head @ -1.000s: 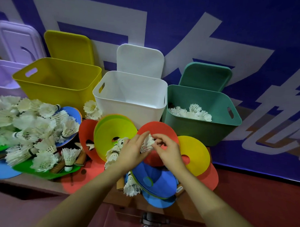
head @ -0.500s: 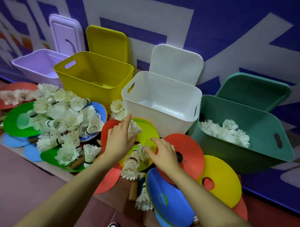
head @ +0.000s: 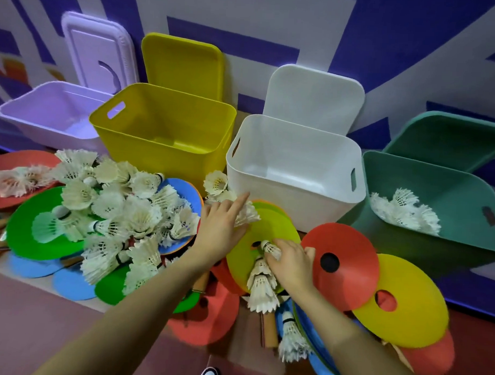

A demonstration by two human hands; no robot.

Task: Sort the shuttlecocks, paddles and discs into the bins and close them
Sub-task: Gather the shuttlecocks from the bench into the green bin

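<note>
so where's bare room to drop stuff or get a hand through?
Free: inside the yellow bin, white bin and lilac bin, and the right half of the green bin beside its shuttlecocks. Crowded: the table in front, layered with discs and the shuttlecock pile.

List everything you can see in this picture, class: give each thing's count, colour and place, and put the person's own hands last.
Bins: four, open; lilac bin, yellow bin, white bin, green bin, in a row along the wall.
Lids: four, matching colours, leaning behind the bins.
Shuttlecocks: many, white; big pile at left, some in the green bin, a few by the hands.
Discs: many; red, green, blue, yellow, lime, spread in front of the bins.
Paddles: wooden handles poke out under the discs; count unclear.
Left hand: holds a shuttlecock.
Right hand: grips another shuttlecock.
</note>
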